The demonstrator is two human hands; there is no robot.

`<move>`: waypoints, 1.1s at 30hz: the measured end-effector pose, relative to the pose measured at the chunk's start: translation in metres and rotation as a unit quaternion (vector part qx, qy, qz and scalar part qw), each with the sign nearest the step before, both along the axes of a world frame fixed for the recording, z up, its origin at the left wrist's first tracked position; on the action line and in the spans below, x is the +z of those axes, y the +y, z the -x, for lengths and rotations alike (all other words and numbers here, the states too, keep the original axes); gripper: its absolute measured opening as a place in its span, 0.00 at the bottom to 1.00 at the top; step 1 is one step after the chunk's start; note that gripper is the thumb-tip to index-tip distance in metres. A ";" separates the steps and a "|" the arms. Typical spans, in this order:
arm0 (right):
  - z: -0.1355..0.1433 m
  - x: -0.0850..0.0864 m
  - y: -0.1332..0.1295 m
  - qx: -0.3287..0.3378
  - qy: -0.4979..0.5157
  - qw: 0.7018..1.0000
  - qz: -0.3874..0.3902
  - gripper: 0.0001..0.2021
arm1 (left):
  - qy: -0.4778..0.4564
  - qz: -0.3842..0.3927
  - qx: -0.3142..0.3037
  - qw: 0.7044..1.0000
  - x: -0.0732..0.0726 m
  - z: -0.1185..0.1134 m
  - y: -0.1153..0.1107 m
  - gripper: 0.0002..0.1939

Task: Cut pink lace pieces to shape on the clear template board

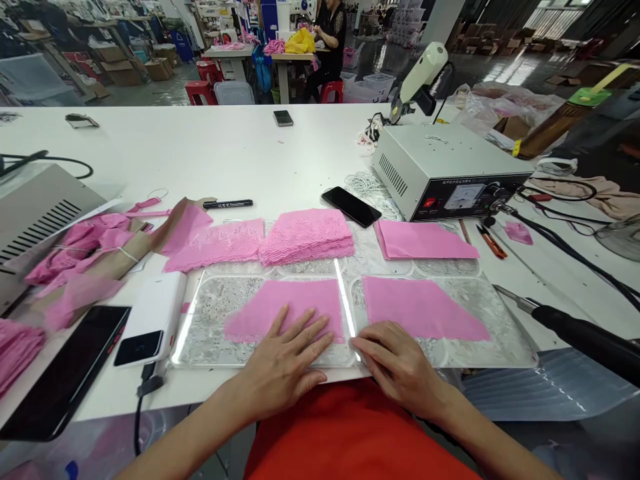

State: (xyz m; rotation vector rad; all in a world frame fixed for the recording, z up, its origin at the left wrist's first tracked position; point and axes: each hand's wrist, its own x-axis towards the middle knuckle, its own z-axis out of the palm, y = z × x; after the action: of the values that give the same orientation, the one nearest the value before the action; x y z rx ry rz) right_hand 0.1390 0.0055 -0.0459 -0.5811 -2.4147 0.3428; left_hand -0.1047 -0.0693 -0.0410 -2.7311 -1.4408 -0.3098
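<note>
Apparently the step in hand is settling fabric flat: the left hand (287, 353) is spread wide, its fingers lying over the near edge of the left pink panel (300, 297), with no grasp on anything. The right hand (400, 363) is half curled, its fingertips drawn together by the near left corner of the right pink panel (420, 307); whether they pinch anything I cannot tell. The 2 panels lie side by side, apart, within the outline of a clear board (207, 353) along the near edge of the desk (200, 147); on top of it or beneath it is hard to say. Farther from that edge sit a lace stack (307, 237) and, to its right, a plain pink stack (425, 240). A black-handled tool (585, 333) points its metal tip at the board's right edge, held by neither hand. As I judge it, the next move calls for light, even pressure from the left palm and precise right fingertips, so that neither panel creases or slides
</note>
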 end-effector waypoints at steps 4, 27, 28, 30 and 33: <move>0.000 -0.003 0.000 -0.006 0.009 1.000 -0.008 0.15 | 0.000 0.002 -0.014 1.000 0.004 -0.001 0.001 0.27; 0.010 0.002 -0.001 -0.014 -0.050 0.997 -0.051 0.20 | 0.026 -0.038 -0.001 0.999 -0.001 -0.006 0.005 0.25; 0.010 0.002 0.000 -0.012 -0.050 0.997 -0.053 0.19 | 0.025 -0.039 0.005 0.999 -0.001 -0.007 0.005 0.25; 0.009 0.001 0.000 -0.012 -0.043 0.998 -0.053 0.17 | 0.022 -0.044 0.015 0.999 -0.002 -0.008 0.006 0.24; 0.007 -0.002 0.000 -0.019 -0.024 0.998 -0.052 0.14 | 0.021 -0.048 0.019 0.998 -0.002 -0.010 0.006 0.24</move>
State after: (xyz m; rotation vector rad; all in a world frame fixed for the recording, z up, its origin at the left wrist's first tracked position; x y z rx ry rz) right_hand 0.1316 0.0050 -0.0476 -0.5937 -2.4485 0.1889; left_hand -0.0951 -0.0631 -0.0428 -2.6148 -1.4276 -0.3108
